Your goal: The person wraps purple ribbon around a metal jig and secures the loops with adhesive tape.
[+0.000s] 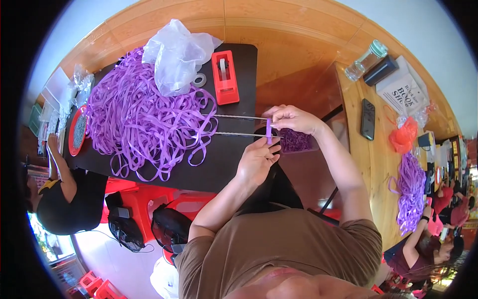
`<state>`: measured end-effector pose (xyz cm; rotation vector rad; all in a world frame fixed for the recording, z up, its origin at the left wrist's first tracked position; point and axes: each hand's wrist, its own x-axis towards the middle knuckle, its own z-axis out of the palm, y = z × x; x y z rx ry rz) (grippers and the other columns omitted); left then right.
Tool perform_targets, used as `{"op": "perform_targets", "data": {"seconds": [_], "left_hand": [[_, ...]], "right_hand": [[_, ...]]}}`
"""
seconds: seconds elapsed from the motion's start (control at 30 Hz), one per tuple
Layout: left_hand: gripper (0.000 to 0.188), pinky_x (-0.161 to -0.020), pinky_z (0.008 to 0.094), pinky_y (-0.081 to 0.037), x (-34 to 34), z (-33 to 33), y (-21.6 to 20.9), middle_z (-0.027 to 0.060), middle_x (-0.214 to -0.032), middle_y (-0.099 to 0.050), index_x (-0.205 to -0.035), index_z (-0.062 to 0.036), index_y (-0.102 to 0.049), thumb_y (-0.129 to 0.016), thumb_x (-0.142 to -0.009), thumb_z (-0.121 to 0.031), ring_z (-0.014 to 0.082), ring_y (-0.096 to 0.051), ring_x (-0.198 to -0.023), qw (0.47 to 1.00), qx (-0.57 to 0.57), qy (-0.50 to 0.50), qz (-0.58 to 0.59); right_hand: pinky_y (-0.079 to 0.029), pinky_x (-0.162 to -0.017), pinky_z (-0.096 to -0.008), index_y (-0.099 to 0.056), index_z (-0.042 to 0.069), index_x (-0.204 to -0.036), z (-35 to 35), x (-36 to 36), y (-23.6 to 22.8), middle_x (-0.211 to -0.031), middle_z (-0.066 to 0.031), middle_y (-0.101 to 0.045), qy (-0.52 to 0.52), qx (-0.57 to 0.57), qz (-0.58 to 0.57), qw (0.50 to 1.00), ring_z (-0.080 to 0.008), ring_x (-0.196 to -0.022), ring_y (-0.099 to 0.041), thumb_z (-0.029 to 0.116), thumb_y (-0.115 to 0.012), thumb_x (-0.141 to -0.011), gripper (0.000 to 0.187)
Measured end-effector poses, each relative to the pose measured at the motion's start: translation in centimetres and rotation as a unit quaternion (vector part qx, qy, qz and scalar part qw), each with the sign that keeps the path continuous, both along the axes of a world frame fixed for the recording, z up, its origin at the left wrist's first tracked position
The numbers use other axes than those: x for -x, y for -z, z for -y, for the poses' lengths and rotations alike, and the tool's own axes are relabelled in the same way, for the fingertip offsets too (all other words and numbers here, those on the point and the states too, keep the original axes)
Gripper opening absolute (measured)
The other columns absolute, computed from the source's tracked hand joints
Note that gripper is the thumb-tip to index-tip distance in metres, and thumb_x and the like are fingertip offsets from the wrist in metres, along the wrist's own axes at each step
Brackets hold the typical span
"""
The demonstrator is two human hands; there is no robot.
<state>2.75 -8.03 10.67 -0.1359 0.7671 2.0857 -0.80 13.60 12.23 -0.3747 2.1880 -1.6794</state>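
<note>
At the far left another person's arm [59, 164] rests by the edge of the dark desk [219, 159], next to a round red tray [77, 130]. Right of the tray a big heap of purple ribbon [134, 117] covers most of the desk's left half, with loose loops spilling toward its near edge. A crumpled clear plastic bag [174, 57] lies on the far side of the heap, a small roll of clear tape [200, 79] just beside it, and a red tape dispenser [224, 77] stands right of that.

Two thin metal rods [239, 125] run side by side from the heap toward my hands. My left hand [256, 162] comes up from the near side, its fingers pinched narrow on the lower end of a short purple ribbon strip [269, 130] that crosses the rods upright. My right hand [294, 118] is just beyond, its fingers closed on the strip's upper end. Under that hand sits a small container of purple ribbon pieces [296, 141].

Further right, on a light wooden desk [371, 164], lie a black phone [368, 118], a clear bottle [366, 61], an orange mesh bag [403, 135] and a second pile of purple ribbon [411, 192], where other people are seated.
</note>
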Motion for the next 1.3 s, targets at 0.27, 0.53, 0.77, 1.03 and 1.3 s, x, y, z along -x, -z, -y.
{"op": "perform_targets", "data": {"seconds": [0.27,0.53,0.77,1.03,1.3], "left_hand": [[0.03,-0.088,0.0373,-0.041,-0.1,0.3,0.2,0.0154,-0.126,-0.053,-0.117,-0.0022,-0.053,-0.052,-0.088,-0.009,0.0265,-0.052,-0.11,1.0,-0.014,0.004,-0.016],[0.029,-0.088,0.0378,-0.042,-0.1,0.1,0.4,0.0161,-0.126,-0.053,-0.118,-0.0032,-0.053,-0.05,-0.09,-0.01,0.0271,-0.053,-0.11,1.0,-0.006,0.001,-0.005],[0.027,-0.087,0.0379,-0.042,-0.1,0.2,0.1,0.0169,-0.127,-0.053,-0.116,-0.0035,-0.054,-0.051,-0.09,-0.008,0.028,-0.053,-0.11,1.0,-0.013,-0.001,-0.009],[0.049,-0.085,0.0342,-0.04,-0.1,0.0,-0.6,0.0095,-0.12,-0.054,-0.121,-0.0006,-0.05,-0.045,-0.073,0.007,0.0212,-0.05,-0.104,1.0,0.007,0.006,0.006],[0.049,-0.085,0.0343,-0.04,-0.1,0.0,-0.6,0.0096,-0.121,-0.053,-0.121,-0.0014,-0.051,-0.044,-0.073,0.008,0.0211,-0.05,-0.105,1.0,0.013,0.009,0.0]], "right_hand": [[-0.04,-0.072,-0.0294,-0.06,0.001,-0.068,1.0,0.2,1.4,-0.085,-0.0072,-0.058,0.003,-0.003,-0.038,0.999,-0.0158,-0.077,-0.051,0.008,-0.059,-0.082,0.016],[-0.038,-0.073,-0.0317,-0.057,0.002,-0.062,1.3,-0.1,2.2,-0.081,-0.0076,-0.059,0.042,-0.042,-0.082,0.995,-0.0172,-0.08,-0.052,0.008,-0.062,-0.079,0.018],[-0.039,-0.077,-0.031,-0.058,0.002,-0.064,1.5,-0.6,2.0,-0.09,-0.0089,-0.062,0.09,0.064,-0.024,0.994,-0.0173,-0.088,-0.052,0.009,-0.063,-0.08,0.018],[-0.038,-0.074,-0.0303,-0.057,0.001,-0.064,1.2,-0.3,2.1,-0.085,-0.0073,-0.06,0.062,0.023,-0.04,0.997,-0.0157,-0.083,-0.051,0.008,-0.061,-0.08,0.018],[-0.038,-0.075,-0.0303,-0.057,0.001,-0.064,1.4,-0.3,1.6,-0.088,-0.0067,-0.06,0.057,0.008,-0.038,0.998,-0.0154,-0.084,-0.051,0.008,-0.06,-0.081,0.018]]}}
